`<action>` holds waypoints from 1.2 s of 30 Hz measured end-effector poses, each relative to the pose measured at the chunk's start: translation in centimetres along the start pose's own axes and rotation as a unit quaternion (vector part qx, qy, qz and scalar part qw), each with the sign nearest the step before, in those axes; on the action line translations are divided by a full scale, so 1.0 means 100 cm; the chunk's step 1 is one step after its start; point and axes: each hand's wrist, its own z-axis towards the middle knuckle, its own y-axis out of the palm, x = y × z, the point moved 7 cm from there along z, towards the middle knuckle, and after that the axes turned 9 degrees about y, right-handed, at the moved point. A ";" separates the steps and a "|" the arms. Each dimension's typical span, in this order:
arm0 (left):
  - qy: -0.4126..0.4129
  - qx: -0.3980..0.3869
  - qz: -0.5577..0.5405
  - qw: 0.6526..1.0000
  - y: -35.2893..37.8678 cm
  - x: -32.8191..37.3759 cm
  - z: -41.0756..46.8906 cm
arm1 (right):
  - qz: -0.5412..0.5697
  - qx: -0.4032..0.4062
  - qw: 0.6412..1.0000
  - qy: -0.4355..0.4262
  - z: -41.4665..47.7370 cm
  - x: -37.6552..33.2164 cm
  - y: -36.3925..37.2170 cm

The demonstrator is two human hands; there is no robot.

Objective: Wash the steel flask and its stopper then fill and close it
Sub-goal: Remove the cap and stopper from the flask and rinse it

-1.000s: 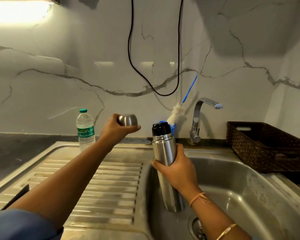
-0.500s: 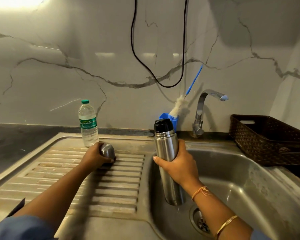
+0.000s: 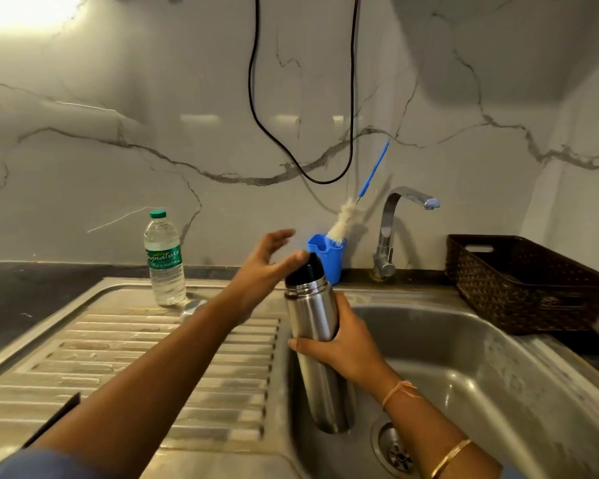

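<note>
While our right hand [image 3: 343, 344] wraps its fingers round the middle of the steel flask [image 3: 312, 312], holding it nearly upright with its base low in the sink [image 3: 464, 340] basin, our left hand [image 3: 260, 267] hovers with fingers spread, holding nothing, its thumb at the black stopper [image 3: 306, 269] seated in the flask's mouth.

Logged flask [image 3: 312, 312] as silver steel, stopper [image 3: 307, 271] black. Noted water bottle [image 3: 163, 267] clear with green cap and green label; holder [image 3: 329, 257] blue; brush [image 3: 348, 219] white-bristled on blue handle; basket [image 3: 519, 288] dark brown, woven pattern; wall [image 3: 118, 98] white marble, grey veining; cable [image 3: 252, 81] black; bangle [image 3: 452, 458] gold
</note>
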 end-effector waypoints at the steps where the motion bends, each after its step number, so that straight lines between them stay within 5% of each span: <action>1: -0.012 -0.049 -0.043 0.998 0.018 0.008 0.004 | 0.012 -0.012 1.000 0.002 -0.001 -0.001 0.001; 4: -0.010 -0.111 -0.056 0.992 0.041 0.019 0.013 | 0.061 -0.030 0.998 0.006 -0.004 -0.003 -0.002; 15: 0.060 0.033 0.016 0.998 0.060 0.028 0.020 | 0.052 0.069 0.996 0.016 -0.001 0.009 -0.022; 21: 0.042 0.164 0.106 0.980 0.063 0.028 0.016 | -0.118 0.217 0.968 0.043 -0.011 0.002 -0.034; 23: 0.035 0.121 0.119 0.985 0.070 0.028 0.020 | -0.107 0.209 0.971 0.052 -0.010 0.008 -0.036; 26: -0.033 -0.046 -0.001 0.998 0.081 0.025 0.026 | 0.050 0.127 0.990 0.033 -0.006 0.017 -0.040; 31: -0.071 -0.192 -0.164 0.965 0.080 0.030 0.021 | 0.157 -0.041 0.987 -0.017 -0.007 -0.001 -0.031; 33: -0.050 -0.151 -0.157 0.975 0.077 0.035 0.024 | 0.148 -0.012 0.989 -0.014 -0.008 -0.007 -0.032; 36: -0.053 0.024 -0.072 0.996 0.070 0.032 0.027 | -0.010 0.153 0.988 0.018 -0.012 -0.008 -0.043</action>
